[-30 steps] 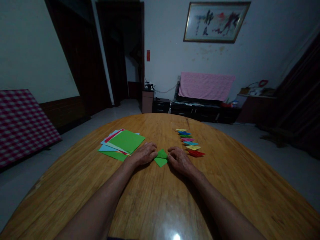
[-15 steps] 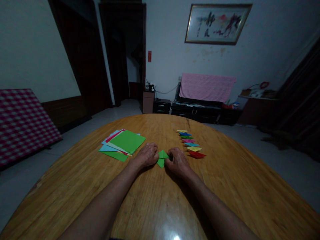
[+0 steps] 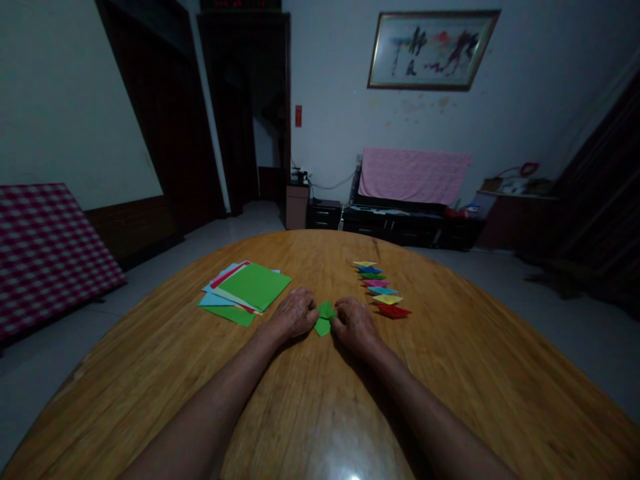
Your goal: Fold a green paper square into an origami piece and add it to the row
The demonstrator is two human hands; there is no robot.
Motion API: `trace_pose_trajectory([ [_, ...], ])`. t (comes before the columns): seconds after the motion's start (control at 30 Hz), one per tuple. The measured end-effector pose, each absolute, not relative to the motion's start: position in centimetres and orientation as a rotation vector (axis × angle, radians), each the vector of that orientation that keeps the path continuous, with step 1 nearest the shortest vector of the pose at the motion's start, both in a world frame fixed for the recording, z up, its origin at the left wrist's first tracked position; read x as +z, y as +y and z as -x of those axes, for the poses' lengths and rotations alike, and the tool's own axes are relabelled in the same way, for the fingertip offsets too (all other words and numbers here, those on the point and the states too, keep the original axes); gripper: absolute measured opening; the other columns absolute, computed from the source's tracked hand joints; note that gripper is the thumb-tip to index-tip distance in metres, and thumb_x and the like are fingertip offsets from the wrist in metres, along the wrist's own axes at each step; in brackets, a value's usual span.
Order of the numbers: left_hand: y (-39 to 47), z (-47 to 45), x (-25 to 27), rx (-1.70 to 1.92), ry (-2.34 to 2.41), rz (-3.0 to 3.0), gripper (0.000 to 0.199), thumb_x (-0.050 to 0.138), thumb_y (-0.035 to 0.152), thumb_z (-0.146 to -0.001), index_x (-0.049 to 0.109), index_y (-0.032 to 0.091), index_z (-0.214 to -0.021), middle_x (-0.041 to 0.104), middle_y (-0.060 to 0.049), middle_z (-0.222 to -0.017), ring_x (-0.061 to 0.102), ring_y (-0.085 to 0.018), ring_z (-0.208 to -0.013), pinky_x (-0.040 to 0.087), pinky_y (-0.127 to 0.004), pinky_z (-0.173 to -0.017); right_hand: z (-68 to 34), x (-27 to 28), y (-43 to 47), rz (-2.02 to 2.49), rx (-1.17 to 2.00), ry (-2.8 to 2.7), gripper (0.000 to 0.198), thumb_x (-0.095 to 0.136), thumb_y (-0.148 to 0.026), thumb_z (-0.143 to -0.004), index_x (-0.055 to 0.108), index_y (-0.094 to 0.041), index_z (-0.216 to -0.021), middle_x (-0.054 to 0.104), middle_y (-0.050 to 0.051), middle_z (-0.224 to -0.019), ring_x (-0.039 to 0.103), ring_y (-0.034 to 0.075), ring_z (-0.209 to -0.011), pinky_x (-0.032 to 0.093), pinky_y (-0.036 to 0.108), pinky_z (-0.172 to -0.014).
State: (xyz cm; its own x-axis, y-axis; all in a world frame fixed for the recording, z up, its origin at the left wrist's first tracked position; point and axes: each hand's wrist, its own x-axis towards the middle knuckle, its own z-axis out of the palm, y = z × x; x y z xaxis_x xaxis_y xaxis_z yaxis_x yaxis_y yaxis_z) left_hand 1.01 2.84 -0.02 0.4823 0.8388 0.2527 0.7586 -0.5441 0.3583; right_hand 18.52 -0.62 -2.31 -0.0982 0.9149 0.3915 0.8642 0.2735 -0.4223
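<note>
The site is presenting as the living room of a home. A round wooden table (image 3: 300, 413) is occupying the foreground, a framed picture (image 3: 434, 50) is hanging on the far wall (image 3: 327, 60), and a pink cloth (image 3: 413, 175) is draping an upright object on a low black cabinet (image 3: 403, 225). A dark curtain (image 3: 600, 180) is hanging at the right, and a dark-framed doorway (image 3: 287, 100) is standing open left of center.

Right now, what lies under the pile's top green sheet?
Beneath the top green sheet, red paper, blue paper and another green sheet stick out. Their covered parts cannot be seen.
</note>
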Motion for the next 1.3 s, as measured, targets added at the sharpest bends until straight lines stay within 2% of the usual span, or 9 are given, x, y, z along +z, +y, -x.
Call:
trace_pose_trajectory([
  [0.13, 3.2, -1.1, -0.7, 0.667, 1.383, -2.451, 0.010, 0.055, 0.026, -0.073, 0.056, 0.016, -0.076, 0.058, -0.005, -0.082, 0.052, -0.019, -0.079, 0.037, -0.028, -0.067, -19.0, -2.5, -0.8, 1.520, 0.052, -1.968, 0.009, 0.052, -0.016, -0.076, 0.059, -0.016, -0.081, 0.062, 0.008, -0.083, 0.053, 0.021, -0.082, 0.038, 0.031, -0.076],
  [0.23, 3.4, -1.2, -1.2, 0.758, 1.357, -2.411, 0.008, 0.056, 0.024, -0.072, 0.056, 0.017, -0.075, 0.058, -0.003, -0.080, 0.052, -0.018, -0.079, 0.037, -0.027, -0.067, -19.2, -2.6, -0.8, 1.489, 0.069, -1.939, 0.007, 0.051, -0.018, -0.076, 0.058, -0.017, -0.077, 0.061, 0.007, -0.078, 0.053, 0.019, -0.076, 0.037, 0.029, -0.071],
  [0.4, 3.1, -1.7, -0.9, 0.891, 1.246, -2.224, 0.007, 0.054, 0.022, -0.073, 0.056, 0.016, -0.071, 0.057, 0.000, -0.069, 0.051, -0.014, -0.068, 0.036, -0.025, -0.062, -18.8, -2.2, -0.6, 1.430, 0.199, -1.797, 0.007, 0.049, -0.019, -0.073, 0.056, -0.018, -0.074, 0.060, 0.003, -0.072, 0.053, 0.016, -0.067, 0.037, 0.026, -0.063],
  [0.53, 2.9, -2.1, -0.6, 0.950, 1.049, -1.854, 0.010, 0.060, 0.024, -0.068, 0.056, 0.015, -0.071, 0.054, 0.003, -0.063, 0.047, -0.010, -0.058, 0.034, -0.022, -0.054, -18.3, -1.4, -0.8, 1.362, 0.394, -1.675, 0.010, 0.054, -0.027, -0.073, 0.057, -0.018, -0.074, 0.060, 0.001, -0.070, 0.054, 0.016, -0.067, 0.039, 0.025, -0.061],
  [0.67, 2.6, -2.1, -0.3, 0.944, 0.827, -1.425, 0.035, 0.068, 0.027, -0.065, 0.056, 0.015, -0.096, 0.053, 0.005, -0.065, 0.046, -0.007, -0.051, 0.033, -0.019, -0.049, -18.1, -0.8, -0.9, 1.255, 0.581, -1.540, 0.017, 0.056, -0.035, -0.074, 0.058, -0.018, -0.074, 0.057, -0.001, -0.067, 0.053, 0.015, -0.065, 0.041, 0.025, -0.060],
  [0.73, 2.0, -2.1, 0.5, 0.929, 0.773, -1.327, 0.047, 0.072, 0.024, -0.062, 0.056, 0.017, -0.106, 0.055, 0.004, -0.071, 0.050, -0.007, -0.054, 0.037, -0.019, -0.051, -18.2, -0.6, -0.8, 1.206, 0.670, -1.464, 0.019, 0.059, -0.037, -0.073, 0.058, -0.019, -0.073, 0.056, -0.002, -0.065, 0.052, 0.014, -0.062, 0.041, 0.024, -0.057],
  [0.83, 0.9, -2.1, 1.9, 0.934, 0.729, -1.248, 0.039, 0.072, 0.020, -0.060, 0.061, 0.016, -0.097, 0.062, -0.001, -0.082, 0.057, -0.010, -0.063, 0.044, -0.022, -0.059, -18.4, -0.5, -0.6, 1.154, 0.777, -1.340, 0.022, 0.063, -0.040, -0.070, 0.058, -0.019, -0.072, 0.056, -0.002, -0.064, 0.052, 0.014, -0.059, 0.042, 0.024, -0.056],
  [0.97, 0.1, -2.3, 3.0, 0.957, 0.776, -1.189, 0.025, 0.071, 0.020, -0.061, 0.062, 0.014, -0.083, 0.063, -0.001, -0.072, 0.058, -0.011, -0.057, 0.044, -0.022, -0.055, -18.5, -0.4, -0.5, 1.119, 0.860, -1.229, 0.024, 0.066, -0.040, -0.068, 0.059, -0.018, -0.074, 0.058, -0.001, -0.065, 0.052, 0.014, -0.059, 0.043, 0.025, -0.055],
  [1.3, 1.3, -2.6, 1.8, 1.090, 0.823, -1.282, 0.027, 0.072, 0.026, -0.061, 0.063, 0.013, -0.083, 0.062, 0.000, -0.067, 0.057, -0.011, -0.055, 0.042, -0.023, -0.055, -18.2, 0.3, -1.1, 1.074, 0.925, -1.149, 0.023, 0.066, -0.038, -0.070, 0.059, -0.017, -0.075, 0.060, -0.001, -0.066, 0.053, 0.014, -0.060, 0.044, 0.026, -0.058],
])
